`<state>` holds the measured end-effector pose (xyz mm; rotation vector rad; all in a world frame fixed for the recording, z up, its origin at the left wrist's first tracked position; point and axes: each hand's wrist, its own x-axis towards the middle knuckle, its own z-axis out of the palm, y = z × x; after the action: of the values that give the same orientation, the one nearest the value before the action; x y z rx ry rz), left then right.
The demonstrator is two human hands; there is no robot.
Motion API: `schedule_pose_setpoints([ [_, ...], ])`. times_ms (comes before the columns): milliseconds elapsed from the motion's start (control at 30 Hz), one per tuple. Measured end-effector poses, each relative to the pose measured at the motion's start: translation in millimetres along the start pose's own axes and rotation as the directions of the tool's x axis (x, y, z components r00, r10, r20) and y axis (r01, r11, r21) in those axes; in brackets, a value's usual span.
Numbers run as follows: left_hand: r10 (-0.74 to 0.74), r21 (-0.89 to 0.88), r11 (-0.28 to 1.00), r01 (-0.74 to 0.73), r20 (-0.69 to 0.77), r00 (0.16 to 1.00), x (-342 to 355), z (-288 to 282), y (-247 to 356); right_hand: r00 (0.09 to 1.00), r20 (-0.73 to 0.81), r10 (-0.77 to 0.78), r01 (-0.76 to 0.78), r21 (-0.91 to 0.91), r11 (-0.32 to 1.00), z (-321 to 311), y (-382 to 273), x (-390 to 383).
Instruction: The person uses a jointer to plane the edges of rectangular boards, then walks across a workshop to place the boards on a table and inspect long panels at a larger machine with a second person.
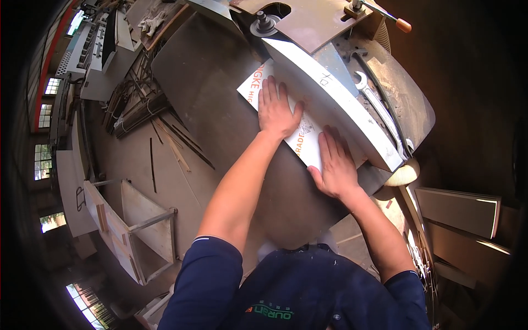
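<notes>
A white panel with orange print (309, 144) lies flat on a dark machine table (212, 91), its far long edge against a curved white fence (335, 91). My left hand (276, 109) rests flat on the panel's left part, fingers stretched out and thumb spread. Toward the panel's right end, my right hand (336, 165) presses down with its fingers extended toward the fence. Neither hand grips anything. Part of the panel is hidden beneath both hands. Beyond the fence's left end stands a round metal spindle (265, 23).
An open-end wrench (379, 104) lies behind the fence beside a black cable. An orange-tipped lever (403, 25) sticks out at the far right. A framed cart (146, 220) and wood strips (175, 146) stand on the left floor. Boards (459, 206) are at right.
</notes>
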<state>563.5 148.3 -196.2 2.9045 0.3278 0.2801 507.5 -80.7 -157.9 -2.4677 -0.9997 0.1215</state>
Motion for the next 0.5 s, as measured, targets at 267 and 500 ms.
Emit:
schedule_pose_setpoints([
  [267, 0.008, -0.024, 1.0, -0.008, -0.018, 1.0, 5.2, 1.8, -5.6, 1.0, -0.004, 0.014, -0.014, -0.005, 1.0, 3.9, -0.8, 5.8],
  [500, -0.025, -0.005, 1.0, 0.025, 0.01, 1.0, 10.8, 0.1, -9.0, 1.0, 0.027, 0.014, -0.014, -0.013, 1.0, 5.0, -2.6, 14.0],
])
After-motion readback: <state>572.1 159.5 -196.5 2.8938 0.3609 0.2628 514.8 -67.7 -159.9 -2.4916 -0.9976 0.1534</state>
